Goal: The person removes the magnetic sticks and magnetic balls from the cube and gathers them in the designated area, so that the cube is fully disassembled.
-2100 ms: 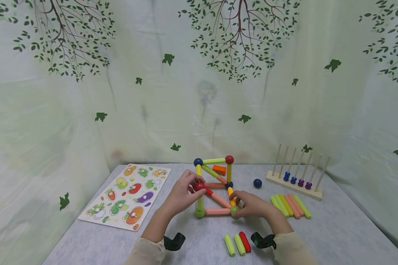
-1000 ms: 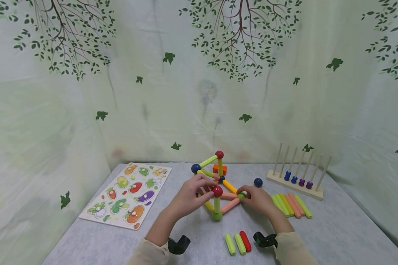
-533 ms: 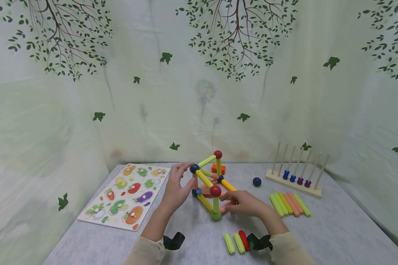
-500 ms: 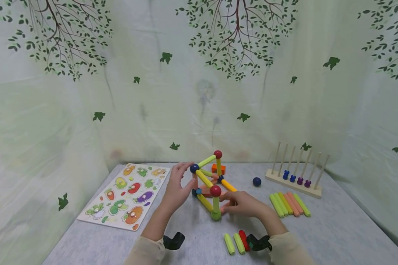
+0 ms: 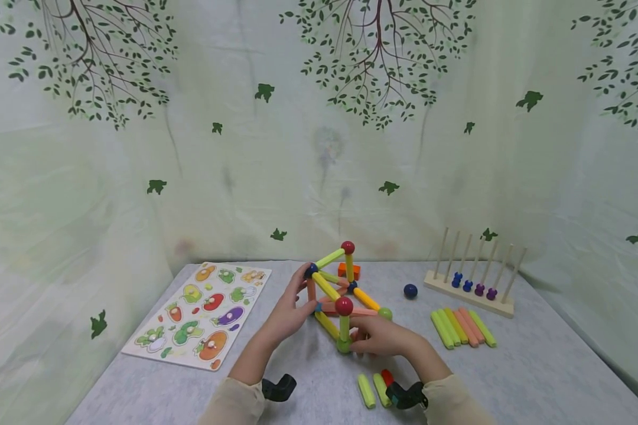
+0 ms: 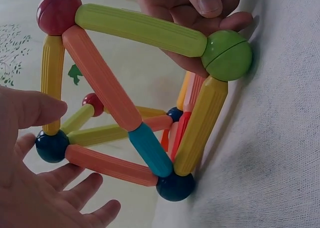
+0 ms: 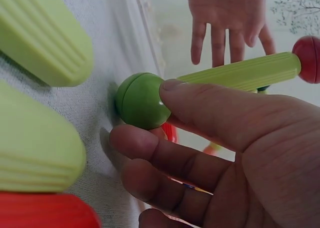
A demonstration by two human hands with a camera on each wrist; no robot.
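Observation:
A frame of coloured building sticks [image 5: 326,287] and balls stands mid-table, some sticks rising from the tabletop, others slanting. My right hand [image 5: 385,339] pinches the green ball [image 7: 141,100] at its front bottom corner between thumb and forefinger. Above that corner, a lime stick [image 6: 142,30] leads up to a red ball [image 5: 344,306]. My left hand [image 5: 287,310] is at the left side, fingers spread loosely around the upper blue ball [image 6: 51,147], thumb across the yellow stick [image 6: 52,78]. A lower dark blue ball [image 6: 175,186] joins yellow, teal and orange sticks. Another green ball [image 5: 385,313] lies behind my right hand.
Loose lime sticks [image 5: 366,391] and a red stick [image 5: 387,378] lie in front, partly behind the right wrist camera. More sticks [image 5: 462,328] are lined up at right. A blue ball [image 5: 410,291], pegged wooden rack [image 5: 470,293], orange block [image 5: 349,271] and vegetable puzzle board [image 5: 199,316] surround the frame.
The stick frame has been turned, its front corner shifting rightward. My left hand went from the red ball to the upper blue ball; my right moved from one green ball to the front one.

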